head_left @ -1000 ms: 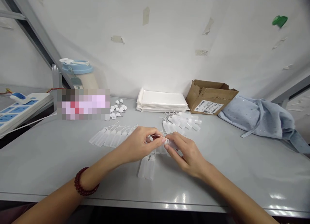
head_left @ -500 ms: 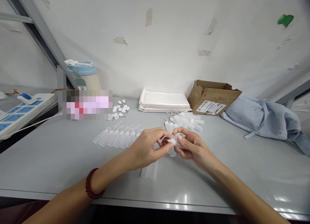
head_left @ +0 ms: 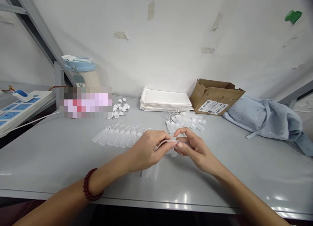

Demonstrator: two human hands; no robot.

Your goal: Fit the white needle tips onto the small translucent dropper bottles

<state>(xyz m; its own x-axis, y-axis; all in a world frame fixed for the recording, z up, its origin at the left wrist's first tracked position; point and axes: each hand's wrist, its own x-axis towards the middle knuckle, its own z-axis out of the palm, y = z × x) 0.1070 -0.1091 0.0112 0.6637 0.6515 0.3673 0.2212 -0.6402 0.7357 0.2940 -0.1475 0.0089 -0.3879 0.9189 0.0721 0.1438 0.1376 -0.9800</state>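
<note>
My left hand and my right hand meet above the middle of the table. Between the fingertips is a small translucent tube, mostly covered by the fingers, with a thin white cord at its end. The left fingers pinch that cord end, and the right thumb and fingers grip the tube's body. Left of the hands lies a row of translucent tubes with white corded tops. Behind the right hand is a loose pile of similar tubes. Several plain translucent tubes lie under the left wrist, partly hidden.
Small white caps lie in a heap at the back left, beside a blurred-out pink item. A stack of white envelopes, a cardboard box and grey-blue cloth line the back. A blue-lidded cup and power strip stand left.
The tube's white end showed between the hands before; now the fingertips are closer together and cover it. The cord lies flatter across the left fingers. The view has shifted slightly.
</note>
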